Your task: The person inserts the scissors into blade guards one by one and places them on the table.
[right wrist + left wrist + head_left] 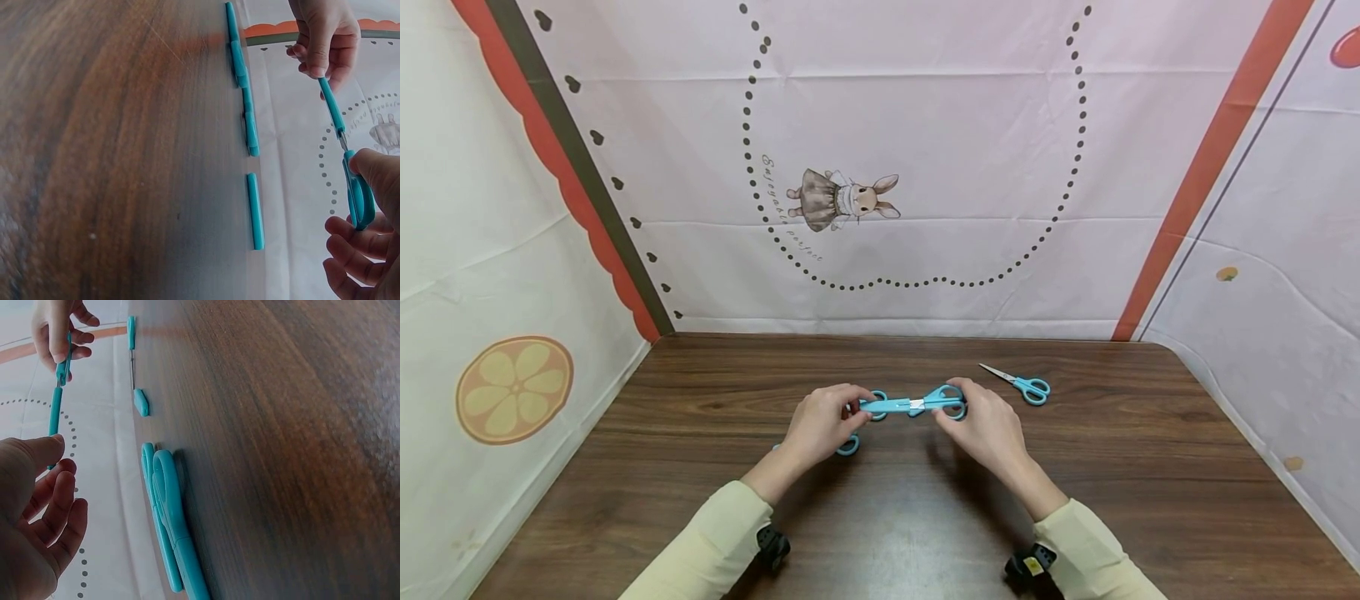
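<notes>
A pair of scissors with light-blue handles (953,395) is held above the table between both hands, level in the head view. My right hand (988,425) grips it by the handle loops. My left hand (826,419) pinches the far end of the blue blade cover (334,111), thumb against fingers. A short strip of silver blade (343,141) shows between cover and handles. Under and beside the left hand, two covered scissors lie on the table; the nearer pair's handle loop (848,445) shows in the head view, the rest mostly hidden by the hand.
Uncovered scissors (1032,390) lie at the back right of the brown wooden table (910,533), blade pointing to the back left. A loose blue blade cover (142,402) lies near them in the left wrist view. Printed cloth (925,167) hangs behind and at both sides.
</notes>
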